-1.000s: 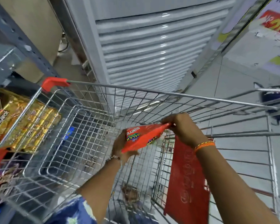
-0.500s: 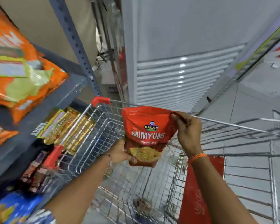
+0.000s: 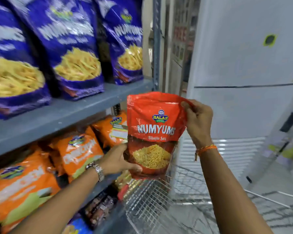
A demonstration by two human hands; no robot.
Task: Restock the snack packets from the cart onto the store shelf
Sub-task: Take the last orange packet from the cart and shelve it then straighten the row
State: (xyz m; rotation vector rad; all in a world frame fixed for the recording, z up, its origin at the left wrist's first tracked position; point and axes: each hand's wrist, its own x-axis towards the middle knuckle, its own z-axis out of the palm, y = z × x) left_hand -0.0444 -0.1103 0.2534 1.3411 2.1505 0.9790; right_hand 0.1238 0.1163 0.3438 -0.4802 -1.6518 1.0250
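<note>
Just in front of the shelf (image 3: 57, 114), a red snack packet (image 3: 153, 134) is held upright above the cart (image 3: 149, 198). The left hand (image 3: 117, 160) grips its bottom edge, the right hand (image 3: 197, 119) pinches the top corner. Looks like the placing step; next it probably needs a gap among the orange packets (image 3: 78, 152), which looks tight.

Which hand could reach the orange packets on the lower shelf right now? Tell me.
Probably the left hand: it is right beside the orange packets with nothing between, though it is gripping the red packet.
</note>
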